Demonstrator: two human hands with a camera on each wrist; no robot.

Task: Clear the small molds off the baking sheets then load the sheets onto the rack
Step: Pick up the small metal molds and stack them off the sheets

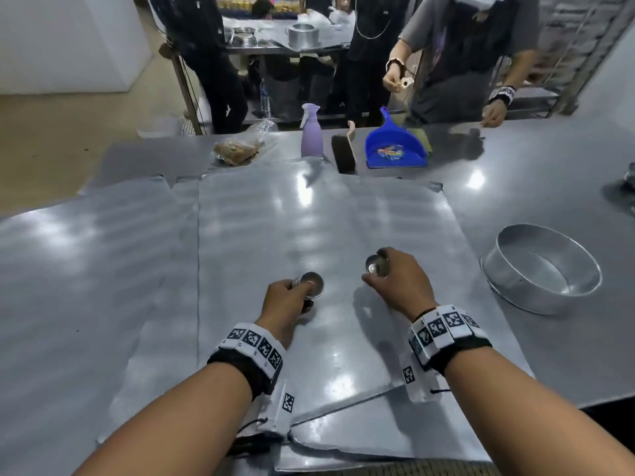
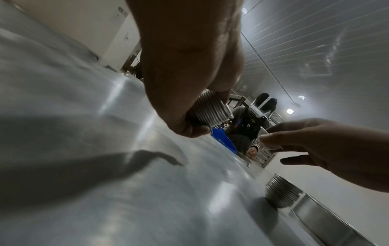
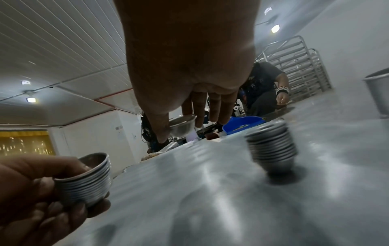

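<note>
The left hand [image 1: 287,297] grasps a nested stack of small molds [image 1: 311,285], fingers curled round its ribbed side, held just above the top baking sheet [image 1: 275,218] at about 6 o'clock on the worktop [image 1: 549,187]. The right hand [image 1: 398,283], just to its 3 o'clock side, pinches a single small mold [image 1: 374,266] between thumb and fingertips, also clear of the sheet. The right wrist view shows a second stack of molds [image 3: 271,148] standing on the metal surface beside that hand, touching neither hand. Several baking sheets lie overlapped under the hands. A round cake tin [image 1: 543,269] sits at 3 o'clock, off the sheets. At 12 o'clock, along the far edge, stand a purple spray bottle [image 1: 311,132], a brush [image 1: 343,149] and a blue dustpan [image 1: 395,146]. A tall tray rack [image 3: 301,66] stands in the background, well apart from the worktop.
</note>
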